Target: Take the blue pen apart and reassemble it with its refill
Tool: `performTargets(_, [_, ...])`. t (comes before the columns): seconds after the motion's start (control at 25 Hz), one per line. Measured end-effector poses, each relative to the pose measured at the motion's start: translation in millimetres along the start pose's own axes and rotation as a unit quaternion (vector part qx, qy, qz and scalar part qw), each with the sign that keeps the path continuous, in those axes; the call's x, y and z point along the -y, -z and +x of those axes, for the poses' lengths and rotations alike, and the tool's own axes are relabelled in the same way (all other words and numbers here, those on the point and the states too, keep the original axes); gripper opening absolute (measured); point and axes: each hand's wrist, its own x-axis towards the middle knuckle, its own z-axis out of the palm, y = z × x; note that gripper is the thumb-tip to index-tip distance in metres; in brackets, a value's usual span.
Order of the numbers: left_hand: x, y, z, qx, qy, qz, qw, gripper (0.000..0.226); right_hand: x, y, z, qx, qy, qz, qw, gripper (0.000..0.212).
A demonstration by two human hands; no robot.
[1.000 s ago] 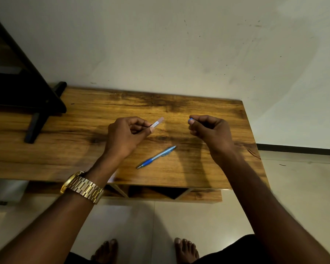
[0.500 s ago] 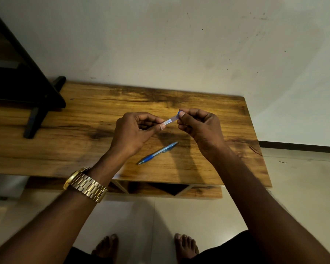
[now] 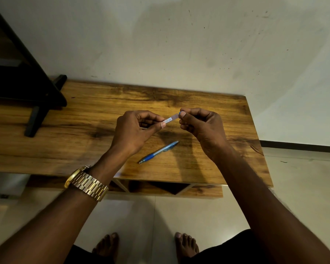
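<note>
While a clear tube [image 3: 171, 118] is held between the two hands above the worktop [image 3: 95, 119], the step in hand is judged to be the joining of two small pen parts. Only the head view is given. The left hand [image 3: 135, 130] is curled, and one end of the tube is pinched between its thumb and forefinger. The right hand [image 3: 200, 124] is curled as well, and a small blue piece [image 3: 179, 112] is pinched at its fingertips, right at the tube's other end. Whether that piece is already seated on the tube or merely touching it cannot be told. Printed marks are seen on the tube, but they are too small to be read.

Below the hands, a blue pen [image 3: 158, 152] is seen lying slantwise on the worktop, near the front edge and apart from both hands. It appears whole from here; how it relates to the parts in the hands cannot be told.

A gold watch [image 3: 86, 182] is worn on the left wrist, and a dark stand [image 3: 36, 111] is seen at the left end of the worktop.

For the next move, the blue piece would need to be kept in line with the tube and pressed or turned home. A firm pinch on the tube is called for, since both parts are small and easily dropped.
</note>
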Motion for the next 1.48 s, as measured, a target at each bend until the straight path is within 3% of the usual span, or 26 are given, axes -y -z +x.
performTargets(0.32, [-1.1,0.2,0.0,-0.003,-0.006,0.01,1.0,0.018,3.4,2.1,-2.1,0.009,-0.007,-0.015,1.0,0.014])
performTargets(0.56, [-2.7,5.1,-1.1,0.019,-0.02,0.034,0.999,0.019,7.6,13.1,-3.3,0.047,0.024,-0.114,0.992,0.007])
performTargets(0.8, [-0.2,1.9,-2.2,0.01,0.001,0.029,1.0,0.016,5.8,9.3,-3.6,0.069,-0.005,-0.097,0.993,0.005])
performTargets(0.92, [3.0,1.3,-0.4,-0.005,0.019,0.01,1.0,0.015,7.7,9.8,-3.8,0.055,0.025,-0.151,0.987,0.016])
performTargets(1.0, [7.5,1.4,0.9,-0.03,0.029,0.026,0.999,0.015,10.5,16.4,-3.9,0.033,0.067,-0.297,0.952,0.024])
performTargets(1.04, [10.5,1.6,1.6,-0.041,0.032,0.05,0.997,0.015,11.3,20.3,-3.9,0.041,0.095,-0.388,0.916,0.024])
performTargets(1.12, [16.4,2.7,3.2,-0.051,0.035,0.105,0.993,0.013,10.7,23.9,-5.5,0.109,0.126,-0.516,0.84,0.027])
performTargets(1.2, [20.8,1.9,4.9,-0.043,0.035,0.149,0.987,0.013,7.2,24.0,-7.1,0.181,0.117,-0.566,0.796,0.034])
performTargets(1.32, [24.0,-0.9,5.1,-0.036,0.031,0.246,0.968,0.013,3.4,16.0,-6.9,0.22,0.096,-0.582,0.777,0.035])
performTargets(1.48, [23.3,0.8,5.6,-0.039,0.045,0.285,0.957,0.02,2.5,16.2,-7.0,0.224,0.095,-0.553,0.796,0.021])
